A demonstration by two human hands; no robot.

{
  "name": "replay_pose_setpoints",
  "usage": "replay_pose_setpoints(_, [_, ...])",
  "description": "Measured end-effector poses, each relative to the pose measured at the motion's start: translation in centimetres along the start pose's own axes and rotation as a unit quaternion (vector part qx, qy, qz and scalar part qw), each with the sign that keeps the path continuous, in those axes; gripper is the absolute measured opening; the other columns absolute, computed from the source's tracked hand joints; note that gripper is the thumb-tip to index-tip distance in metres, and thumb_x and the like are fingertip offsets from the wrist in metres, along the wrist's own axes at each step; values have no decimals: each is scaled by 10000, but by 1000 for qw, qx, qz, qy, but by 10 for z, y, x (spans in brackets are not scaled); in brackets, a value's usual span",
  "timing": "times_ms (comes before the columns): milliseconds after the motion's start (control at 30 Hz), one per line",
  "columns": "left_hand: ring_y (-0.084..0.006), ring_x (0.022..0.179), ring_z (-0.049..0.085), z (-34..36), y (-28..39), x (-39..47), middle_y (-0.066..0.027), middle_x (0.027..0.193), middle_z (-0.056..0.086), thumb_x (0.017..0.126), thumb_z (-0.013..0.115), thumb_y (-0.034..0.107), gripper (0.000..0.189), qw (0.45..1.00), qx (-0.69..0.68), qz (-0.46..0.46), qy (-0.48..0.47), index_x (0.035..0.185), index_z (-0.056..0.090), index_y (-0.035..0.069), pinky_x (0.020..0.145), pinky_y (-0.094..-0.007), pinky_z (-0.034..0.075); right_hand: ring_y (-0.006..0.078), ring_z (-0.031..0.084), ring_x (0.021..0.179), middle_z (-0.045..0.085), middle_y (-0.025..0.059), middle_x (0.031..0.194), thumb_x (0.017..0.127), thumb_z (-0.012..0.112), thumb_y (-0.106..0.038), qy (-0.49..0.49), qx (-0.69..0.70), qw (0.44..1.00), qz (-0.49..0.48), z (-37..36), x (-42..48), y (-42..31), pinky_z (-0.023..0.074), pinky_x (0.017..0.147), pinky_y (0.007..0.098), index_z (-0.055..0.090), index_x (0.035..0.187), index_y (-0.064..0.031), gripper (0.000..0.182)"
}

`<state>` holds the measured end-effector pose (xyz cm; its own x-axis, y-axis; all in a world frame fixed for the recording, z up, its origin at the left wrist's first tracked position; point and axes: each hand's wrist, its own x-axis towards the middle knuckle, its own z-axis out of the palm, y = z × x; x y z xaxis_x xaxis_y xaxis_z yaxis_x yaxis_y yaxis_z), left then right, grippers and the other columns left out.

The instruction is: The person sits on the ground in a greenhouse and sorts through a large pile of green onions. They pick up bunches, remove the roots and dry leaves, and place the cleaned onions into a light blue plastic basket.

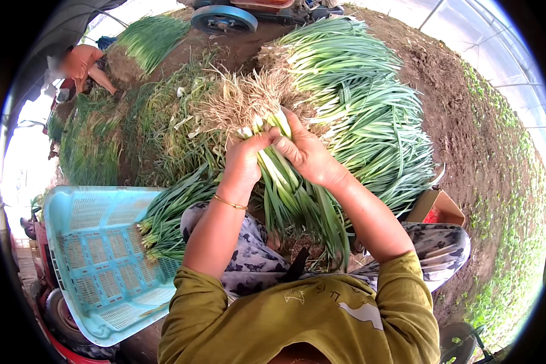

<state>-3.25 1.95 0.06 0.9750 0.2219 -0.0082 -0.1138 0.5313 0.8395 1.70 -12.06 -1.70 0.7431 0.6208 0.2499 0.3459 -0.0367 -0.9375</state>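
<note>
My left hand (245, 157) and my right hand (307, 152) are closed around one bunch of rooted green stalks (280, 175), which look like green garlic or leeks. Both thumbs meet at the front of the pale stems. The dry, brown roots (236, 102) fan out beyond my hands, and the long leaves hang down between my knees. Just past my right hand lies a large heap of the same plants (359, 104), roots to the left and leaves to the right. Some roots of the bunch overlap those of the heap, so their border is hard to tell.
A light-blue plastic crate (104, 259) at my left holds some stalks (173, 223). Loose trimmings (177, 109) cover the ground ahead-left. A cardboard box (437, 209) sits by my right knee. Another person (84, 63) bends at far left. A machine with a blue wheel (223, 19) stands ahead.
</note>
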Motion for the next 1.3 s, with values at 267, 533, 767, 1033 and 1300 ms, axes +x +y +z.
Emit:
replay_pose_setpoints(267, [-145,840,624,-2,-2,1,-61,954,652,783,656,-4,253,998,-10,-58,33,1034,627,-1,739,-284,513,442,583,994,556,296,1105,529,693,-727,-43,-384,921,42,2,8,-29,475,880,426,79,1433,53,1343])
replay_pose_setpoints(533, [-153,935,605,9,-5,0,-46,1016,632,710,756,48,450,997,23,-46,-60,1123,580,13,826,-300,496,377,583,1028,578,249,1110,582,850,-364,-82,-23,996,-8,-13,11,13,471,894,384,-44,1451,-19,1294])
replay_pose_setpoints(767, [-143,933,588,-2,-17,8,-33,1016,632,668,765,45,507,991,66,-58,-97,1140,581,26,813,-291,489,286,608,970,596,158,1068,664,796,-310,-109,-73,988,86,-18,1,-6,484,869,362,290,1298,-5,866])
replay_pose_setpoints(1033, [-127,793,605,13,-9,2,-52,925,647,674,721,26,393,987,138,-39,-67,1053,619,-4,707,-271,499,349,641,851,659,171,827,667,695,-637,-195,-411,889,58,-33,2,-36,506,769,400,593,1062,-29,733])
replay_pose_setpoints(1300, [-179,780,635,7,-15,11,-80,917,641,665,684,14,486,985,75,-101,-115,1133,558,-16,712,-296,538,132,615,741,633,77,870,782,746,-152,36,167,985,9,-57,-4,0,528,698,268,420,1284,14,621])
